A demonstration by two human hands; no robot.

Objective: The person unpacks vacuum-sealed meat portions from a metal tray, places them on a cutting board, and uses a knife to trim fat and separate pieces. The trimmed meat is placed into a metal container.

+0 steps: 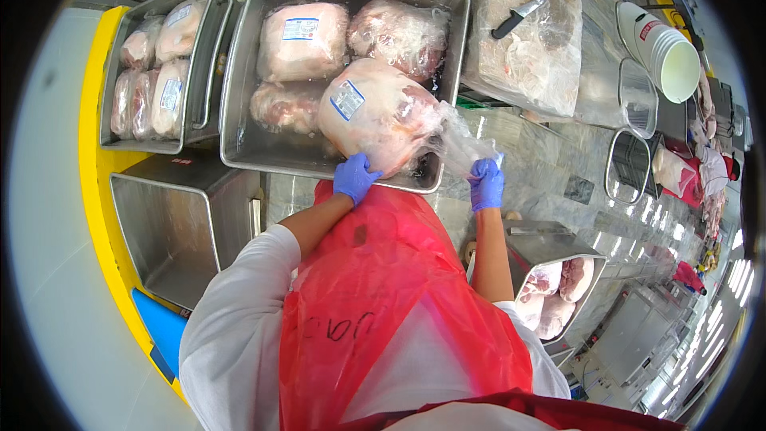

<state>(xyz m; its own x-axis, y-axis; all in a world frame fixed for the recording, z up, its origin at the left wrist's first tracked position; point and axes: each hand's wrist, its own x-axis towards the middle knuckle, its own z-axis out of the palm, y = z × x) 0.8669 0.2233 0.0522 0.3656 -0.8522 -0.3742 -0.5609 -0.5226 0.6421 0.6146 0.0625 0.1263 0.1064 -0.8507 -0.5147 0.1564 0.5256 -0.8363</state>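
Observation:
A large bagged piece of pale meat point(375, 116) with a white-and-blue label leans over the near rim of a steel tub point(275, 148). My left hand point(356, 178), in a blue glove, has its fingers curled against the lower left edge of this piece. To the right, my right hand point(486, 185), also gloved in blue, is closed round the gathered end of the clear plastic bag point(463, 140), which stretches from the meat. Behind it in the tub lie more bagged pieces, one labelled point(303, 40), one redder point(399, 32), and one at the left point(285, 107).
A smaller steel tub point(191, 132) of bagged meat stands left, above a bare steel bin point(163, 215). A knife point(520, 17) lies on a plastic-covered block point(523, 56) at the far right. Bare meat fills a bin point(554, 295) by my right elbow; white buckets point(658, 52) lie beyond.

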